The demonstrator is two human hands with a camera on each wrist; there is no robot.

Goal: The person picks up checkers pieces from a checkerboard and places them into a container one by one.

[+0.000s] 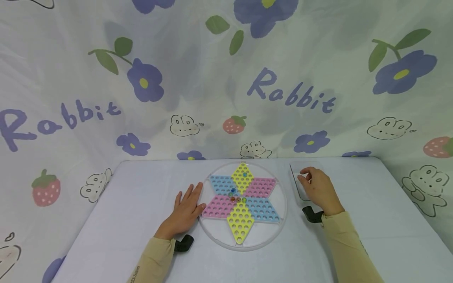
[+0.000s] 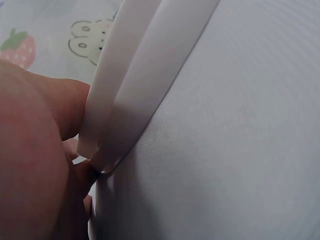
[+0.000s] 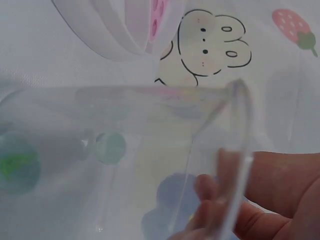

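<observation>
A round Chinese checkers board (image 1: pixel 242 247) with a yellow, pink and blue star lies on the white table. Several glass marbles sit near its centre, among them a red marble (image 1: pixel 232 199), and a blue marble (image 1: pixel 245 174) sits in the far yellow point. My left hand (image 1: pixel 184 214) is spread at the board's left rim, thumb against the edge. To the right, my right hand (image 1: pixel 318 188) is over a clear plastic box (image 1: pixel 296 182), thumb and index finger bent with a gap between them. Through the box's wall show green marbles (image 3: pixel 111 148); no marble shows between the fingertips.
The white-covered table (image 1: pixel 141 188) ends at a hanging curtain (image 1: pixel 198 78) printed with flowers, rabbits and strawberries. The clear box stands a short way right of the board. A black wrist mount (image 1: pixel 312 214) sits beside each sleeve cuff.
</observation>
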